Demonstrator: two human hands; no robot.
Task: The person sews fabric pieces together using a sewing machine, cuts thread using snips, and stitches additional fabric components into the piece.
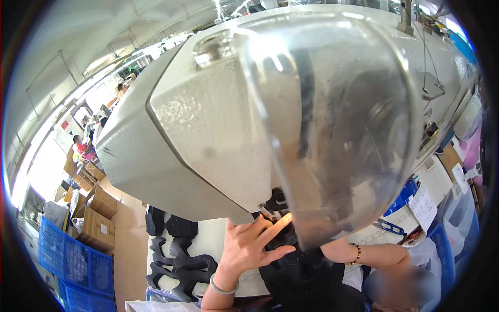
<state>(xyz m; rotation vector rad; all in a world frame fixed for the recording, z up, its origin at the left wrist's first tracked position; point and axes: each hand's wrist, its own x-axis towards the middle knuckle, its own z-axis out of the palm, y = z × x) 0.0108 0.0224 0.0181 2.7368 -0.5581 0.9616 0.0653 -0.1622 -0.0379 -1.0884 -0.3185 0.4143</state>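
Note:
A large pale sewing machine (208,119) with a clear plastic shield (353,145) fills the middle of the view. Under its head, my left hand (249,244) presses on dark material beside the needle area, fingers stretched and the thumb spread away. The fingertips farthest in are hidden by the machine head. My right hand (335,249) reaches in from the right, with its fingers hidden behind the shield. A black piece of material (306,281) hangs between both arms toward me. Several black cut pieces (182,257) lie on the table, left of my left hand.
Blue plastic crates (75,255) and cardboard boxes (96,229) stand on the floor at left. On the right are a blue-and-black hand tool (390,227), a blue container (403,197), a paper sheet (423,205) and a blue basket (442,249). People sit far off at left.

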